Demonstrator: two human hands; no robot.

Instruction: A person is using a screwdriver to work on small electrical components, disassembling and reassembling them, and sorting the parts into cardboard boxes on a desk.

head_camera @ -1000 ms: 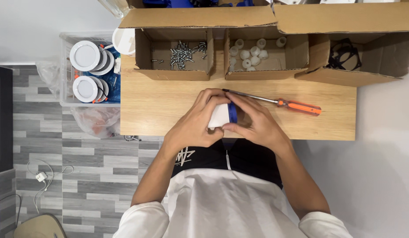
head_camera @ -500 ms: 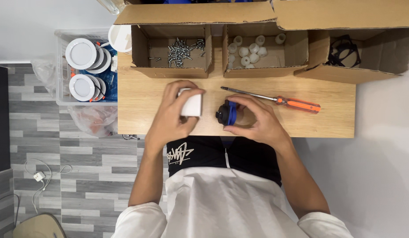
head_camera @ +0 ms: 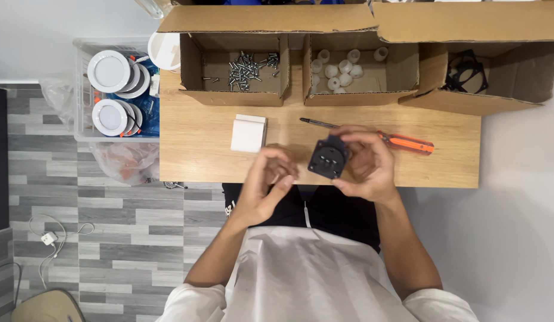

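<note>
Black component — a small, roughly square part with holes in its face — is sitting in the person's right hand, just above the near edge of the wooden table. The fingers of that hand are curling around it from the far side while the thumb is pressing at its lower edge, so it is being gripped clear of the tabletop. The left hand is hovering just beside the part, fingers loosely curled and holding nothing. A white rectangular cover is lying flat on the table, apart from both hands. An orange-handled screwdriver is lying behind the right hand, partly hidden by it. Three open cardboard boxes are standing along the far edge — one with screws, one with small white parts, one with black pieces. A clear bin of round white lamps is standing left of the table.
</note>
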